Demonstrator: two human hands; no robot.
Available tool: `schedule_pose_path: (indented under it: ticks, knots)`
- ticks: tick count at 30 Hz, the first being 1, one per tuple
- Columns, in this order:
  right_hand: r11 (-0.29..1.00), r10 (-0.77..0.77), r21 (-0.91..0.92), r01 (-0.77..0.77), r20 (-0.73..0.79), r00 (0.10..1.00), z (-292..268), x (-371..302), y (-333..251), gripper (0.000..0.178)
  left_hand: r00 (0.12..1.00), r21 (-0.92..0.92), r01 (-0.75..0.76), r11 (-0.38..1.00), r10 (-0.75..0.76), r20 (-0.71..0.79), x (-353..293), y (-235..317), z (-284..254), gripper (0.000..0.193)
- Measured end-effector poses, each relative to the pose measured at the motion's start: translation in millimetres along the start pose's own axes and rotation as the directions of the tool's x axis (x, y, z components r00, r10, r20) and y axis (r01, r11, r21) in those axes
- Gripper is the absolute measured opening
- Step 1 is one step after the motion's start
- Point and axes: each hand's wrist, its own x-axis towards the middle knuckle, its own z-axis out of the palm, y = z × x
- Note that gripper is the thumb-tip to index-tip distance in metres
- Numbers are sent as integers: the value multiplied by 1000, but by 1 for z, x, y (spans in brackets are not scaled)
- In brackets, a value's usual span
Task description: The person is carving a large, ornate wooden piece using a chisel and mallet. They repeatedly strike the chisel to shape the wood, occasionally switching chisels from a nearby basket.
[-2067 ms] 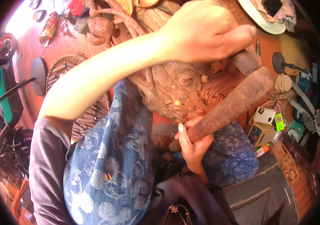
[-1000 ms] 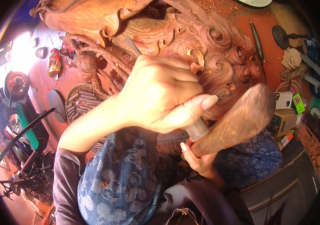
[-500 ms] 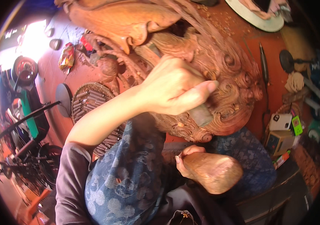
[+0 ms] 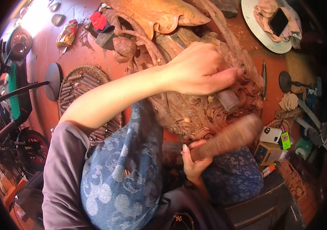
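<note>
My left hand (image 4: 201, 73) is closed round a chisel, whose stubby brownish handle (image 4: 229, 101) sticks out below the thumb; the blade is hidden. Under that fist lies a large reddish-brown wood carving (image 4: 194, 119), cut with deep swirls and curls. My right hand (image 4: 196, 159) grips a thick wooden mallet (image 4: 234, 135) by its narrow end. Motion smears the mallet's head, which is raised toward the chisel handle with a gap between them.
A round basket (image 4: 61, 90) of chisels stands left of the carving, near a foil packet (image 4: 67, 34). Farther left is a motorbike (image 4: 15, 92). On the right are a thin pointed tool (image 4: 264, 78), a white phone (image 4: 270, 135) and a small box (image 4: 267, 152). A round tray (image 4: 249, 23) holds cloth and a dark phone.
The mallet has swung up and away from my lap, toward the chisel handle. My left fist and the chisel appear farther right, and the whole view has shifted slightly.
</note>
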Motion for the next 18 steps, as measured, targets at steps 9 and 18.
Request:
schedule_pose_path:
  ticks: [9, 18]
  knots:
    - [986, 45, 165, -26, -114, 992, 11, 11, -12, 23, 992, 50, -73, 996, 77, -103, 4, -5, 4, 47]
    - [986, 37, -164, -7, 181, 983, 6, 13, -10, 24, 989, 105, 30, 994, -14, -144, 5, -10, 9, 52]
